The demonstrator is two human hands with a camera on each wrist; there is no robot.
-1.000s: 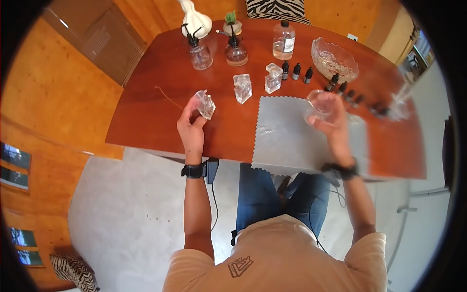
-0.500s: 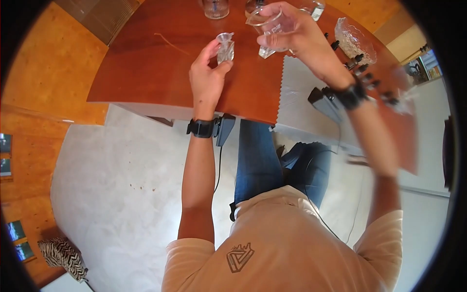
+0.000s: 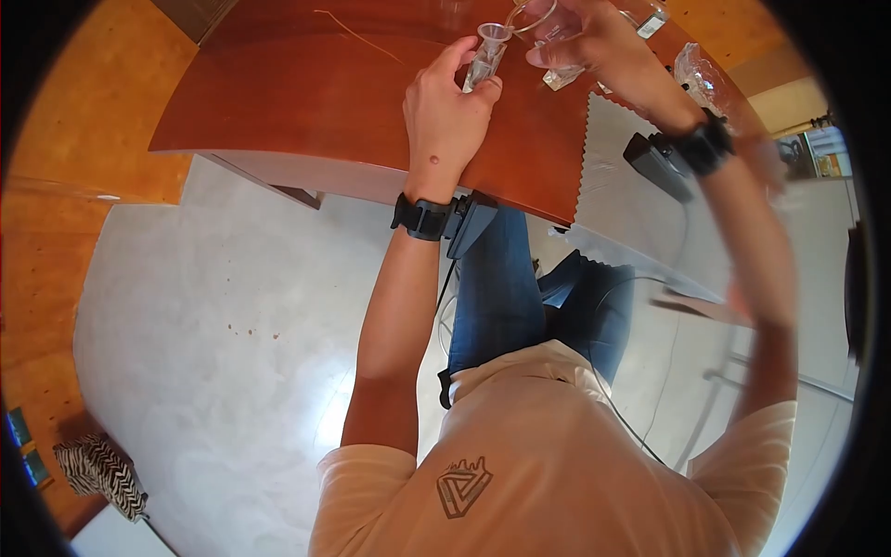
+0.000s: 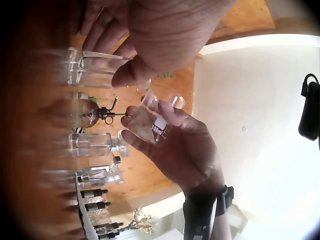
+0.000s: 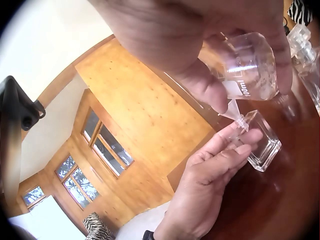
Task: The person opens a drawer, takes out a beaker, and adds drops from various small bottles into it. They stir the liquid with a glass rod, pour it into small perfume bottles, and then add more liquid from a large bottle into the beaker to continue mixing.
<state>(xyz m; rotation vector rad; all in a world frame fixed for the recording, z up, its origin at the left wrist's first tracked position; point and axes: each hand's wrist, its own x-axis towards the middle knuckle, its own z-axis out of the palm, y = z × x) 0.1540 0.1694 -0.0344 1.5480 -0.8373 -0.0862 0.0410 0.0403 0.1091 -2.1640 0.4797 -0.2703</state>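
My left hand (image 3: 447, 121) grips a small clear glass bottle (image 5: 264, 146) by its sides, a little above the brown table. A clear funnel (image 5: 232, 110) sits in the bottle's neck. Thumb and fingers of my right hand (image 3: 620, 58) curl round a clear glass beaker (image 5: 252, 67) marked 100ml. The beaker is tilted toward the left hand, its rim right at the funnel's mouth in the head view. Some liquid shows in the beaker in the right wrist view.
A grey zigzag-edged cloth (image 3: 620, 153) lies at the table's front right. Behind it stands a clear glass bowl (image 3: 696, 74). The left wrist view shows an amber spray bottle (image 4: 86, 113), a clear square bottle (image 4: 92, 144) and several dark dropper bottles (image 4: 94, 193).
The right hand has carried the beaker leftward from over the cloth to the funnel and tipped it. The left hand, with bottle and funnel, has come toward it. The head view has shifted downward.
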